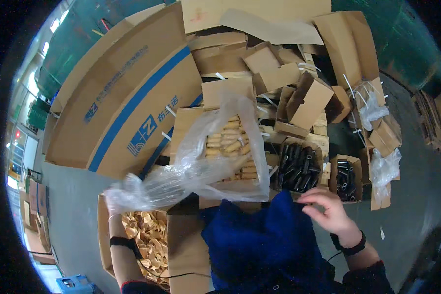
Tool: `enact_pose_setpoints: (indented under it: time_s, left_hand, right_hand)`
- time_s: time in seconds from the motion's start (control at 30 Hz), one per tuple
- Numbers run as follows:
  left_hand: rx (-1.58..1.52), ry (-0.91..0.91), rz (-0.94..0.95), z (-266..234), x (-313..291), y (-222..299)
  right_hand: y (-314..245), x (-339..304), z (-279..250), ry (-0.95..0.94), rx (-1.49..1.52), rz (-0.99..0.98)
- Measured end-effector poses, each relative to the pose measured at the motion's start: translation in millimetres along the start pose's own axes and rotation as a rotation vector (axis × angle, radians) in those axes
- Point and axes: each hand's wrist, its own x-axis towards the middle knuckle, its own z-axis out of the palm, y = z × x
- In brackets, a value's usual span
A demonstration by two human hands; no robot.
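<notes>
Film in left hand

a crumpled clear plastic bag gapes around stacked tan rolls, one end stretching leftward.

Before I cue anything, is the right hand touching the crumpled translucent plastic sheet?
No, the right hand is apart from the plastic sheet, whose bunched end is at the left hand.
</notes>
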Motion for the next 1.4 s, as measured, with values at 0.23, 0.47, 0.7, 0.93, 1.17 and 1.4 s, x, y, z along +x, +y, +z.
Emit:
enact_pose_setpoints:
  time_s: [0.23, 0.47, 0.7, 0.93, 1.17, 1.4]
  left_hand:
    - [0.462, 0.429, 1.084, 95, -84, 134]
    - [0.469, -0.742, 0.962, 330, -176, 147]
    - [1.028, -0.763, 0.598, 393, -176, 84]
    - [0.679, -0.614, 0.738, 321, -181, 120]
    - [-0.344, -1.174, 0.368, 195, -287, 173]
    - [-0.463, -1.730, -0.072, 145, -373, 171]
  right_hand:
    - [-16, -5, 22, -0.041, -0.097, -0.111]
    - [-15, -7, 37, -0.037, -0.034, -0.134]
    - [6, -40, 14, 0.116, -0.009, 0.234]
    - [5, -41, 6, 0.155, -0.013, 0.212]
    - [-32, -14, -1, 0.156, 0.053, -0.108]
    - [-72, -22, 13, -0.044, 0.400, -0.178]
